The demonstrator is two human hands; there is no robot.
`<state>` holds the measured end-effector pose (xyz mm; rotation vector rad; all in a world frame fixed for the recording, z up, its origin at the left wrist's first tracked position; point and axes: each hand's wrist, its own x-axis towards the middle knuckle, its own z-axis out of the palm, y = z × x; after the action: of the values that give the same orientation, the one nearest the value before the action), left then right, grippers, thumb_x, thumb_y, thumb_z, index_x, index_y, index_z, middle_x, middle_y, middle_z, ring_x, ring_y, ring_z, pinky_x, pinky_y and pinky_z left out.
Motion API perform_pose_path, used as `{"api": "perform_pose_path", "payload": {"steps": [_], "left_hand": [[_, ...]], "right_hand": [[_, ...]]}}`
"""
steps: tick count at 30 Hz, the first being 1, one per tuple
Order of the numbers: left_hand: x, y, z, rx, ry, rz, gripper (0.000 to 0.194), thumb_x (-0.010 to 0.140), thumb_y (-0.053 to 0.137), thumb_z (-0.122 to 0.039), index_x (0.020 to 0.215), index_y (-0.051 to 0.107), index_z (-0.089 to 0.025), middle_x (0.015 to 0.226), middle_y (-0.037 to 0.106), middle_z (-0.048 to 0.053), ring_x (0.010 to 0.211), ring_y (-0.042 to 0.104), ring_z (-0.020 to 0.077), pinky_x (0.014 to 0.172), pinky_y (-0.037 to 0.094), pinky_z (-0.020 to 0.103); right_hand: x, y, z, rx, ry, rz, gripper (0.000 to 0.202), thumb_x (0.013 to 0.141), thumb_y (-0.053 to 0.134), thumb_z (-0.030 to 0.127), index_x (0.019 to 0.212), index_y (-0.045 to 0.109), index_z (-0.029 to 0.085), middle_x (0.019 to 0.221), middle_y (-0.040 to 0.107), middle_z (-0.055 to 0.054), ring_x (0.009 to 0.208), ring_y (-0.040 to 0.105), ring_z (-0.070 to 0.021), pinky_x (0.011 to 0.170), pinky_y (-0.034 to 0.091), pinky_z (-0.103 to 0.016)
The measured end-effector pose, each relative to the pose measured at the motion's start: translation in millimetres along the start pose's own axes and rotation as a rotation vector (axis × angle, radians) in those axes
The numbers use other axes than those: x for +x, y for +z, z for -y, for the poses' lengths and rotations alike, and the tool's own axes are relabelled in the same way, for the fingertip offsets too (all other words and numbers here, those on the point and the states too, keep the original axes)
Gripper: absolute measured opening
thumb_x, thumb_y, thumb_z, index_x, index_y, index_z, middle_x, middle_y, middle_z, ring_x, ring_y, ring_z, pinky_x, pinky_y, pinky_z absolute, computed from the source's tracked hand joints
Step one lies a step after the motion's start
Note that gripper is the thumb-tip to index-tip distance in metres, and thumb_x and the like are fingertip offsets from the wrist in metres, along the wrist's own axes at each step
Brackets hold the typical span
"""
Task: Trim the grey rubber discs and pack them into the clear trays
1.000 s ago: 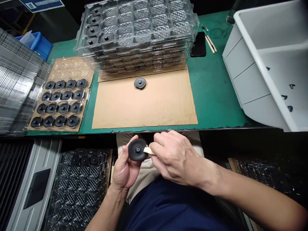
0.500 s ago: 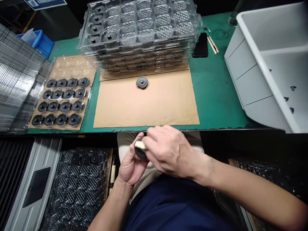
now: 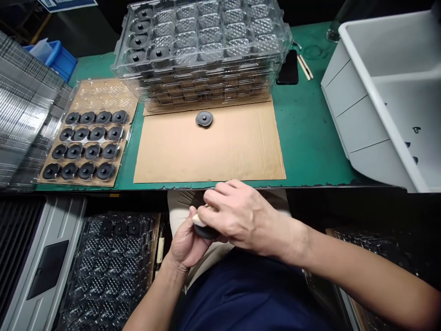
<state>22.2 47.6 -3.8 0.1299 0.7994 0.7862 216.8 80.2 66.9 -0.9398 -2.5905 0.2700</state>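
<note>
Over my lap, in front of the table edge, my left hand (image 3: 188,243) is closed around a black round part (image 3: 206,231). My right hand (image 3: 234,214) grips a small cream-coloured tool (image 3: 197,220) and presses it against the top of that part. Only the tool's pale end shows; my right fingers cover the rest. A similar black part (image 3: 204,119) with a small central knob lies by itself on the cardboard sheet (image 3: 210,156) ahead of my hands.
A tall stack of clear trays (image 3: 203,69) stands at the back. A tray of black parts (image 3: 82,138) lies at left. A white bin (image 3: 365,92) with a few small dark pieces is at right, near a phone (image 3: 288,68). More trays (image 3: 110,271) sit low at left.
The black part in my left hand has tilted flatter and sits slightly lower. My right hand has shifted a little with the cream-coloured tool on it. The table things stay in place.
</note>
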Motion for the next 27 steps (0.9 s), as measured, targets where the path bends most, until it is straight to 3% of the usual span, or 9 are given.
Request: {"api": "perform_pose_path", "payload": {"steps": [3,8,15,18,22,27], "left_hand": [[-1,4.4,-1,-0.045,0.065,0.019,0.023,0.086,0.081,-0.043,0.099,0.081,-0.024,0.104,0.079,0.001,0.096,0.074,0.016,0.087,0.061,0.027],[-6,6.6,-6,0.102,0.36,-0.012,0.058,0.068,0.095,-0.025,0.121,0.075,-0.035,0.121,0.077,-0.002,0.1,0.073,0.0136,0.088,0.058,0.019],[-19,13.5,-12,0.291,0.653,-0.095,0.06,0.066,0.096,-0.021,0.121,0.076,-0.038,0.126,0.076,-0.001,0.122,0.067,0.0198,0.103,0.054,0.025],[-21,14.7,-15,0.304,0.676,-0.084,0.06,0.066,0.096,-0.02,0.12,0.076,-0.036,0.125,0.076,-0.001,0.122,0.067,0.0187,0.105,0.053,0.025],[-25,14.6,-14,0.291,0.692,-0.093,0.058,0.069,0.094,-0.022,0.122,0.076,-0.036,0.127,0.076,0.0,0.124,0.067,0.0201,0.106,0.053,0.026],[-31,12.4,-14,0.266,0.564,-0.112,0.058,0.072,0.093,-0.028,0.126,0.074,-0.034,0.132,0.074,0.003,0.128,0.065,0.0265,0.109,0.052,0.032]], "right_hand": [[5,-2,1,-0.013,-0.069,-0.056,0.014,0.101,0.051,0.019,0.101,0.065,0.016,0.094,0.062,-0.006,0.082,0.05,-0.0216,0.067,0.03,-0.036],[6,-1,20,0.152,0.315,-0.182,0.027,0.102,0.047,0.029,0.079,0.056,0.018,0.073,0.055,-0.002,0.061,0.043,-0.0156,0.057,0.026,-0.033],[-2,1,32,0.299,0.299,-0.173,0.023,0.102,0.049,0.027,0.08,0.049,0.02,0.068,0.052,0.003,0.057,0.042,-0.0125,0.056,0.023,-0.031],[-7,2,27,0.282,0.365,-0.179,0.023,0.1,0.051,0.024,0.077,0.046,0.021,0.064,0.049,0.004,0.055,0.04,-0.0114,0.057,0.021,-0.031],[-7,1,23,0.338,0.308,-0.195,0.025,0.099,0.052,0.023,0.076,0.044,0.021,0.065,0.05,0.004,0.056,0.038,-0.0106,0.057,0.021,-0.03],[-8,-3,18,0.309,0.367,-0.158,0.025,0.098,0.053,0.025,0.075,0.045,0.021,0.066,0.049,0.004,0.057,0.038,-0.011,0.059,0.022,-0.03]]}}
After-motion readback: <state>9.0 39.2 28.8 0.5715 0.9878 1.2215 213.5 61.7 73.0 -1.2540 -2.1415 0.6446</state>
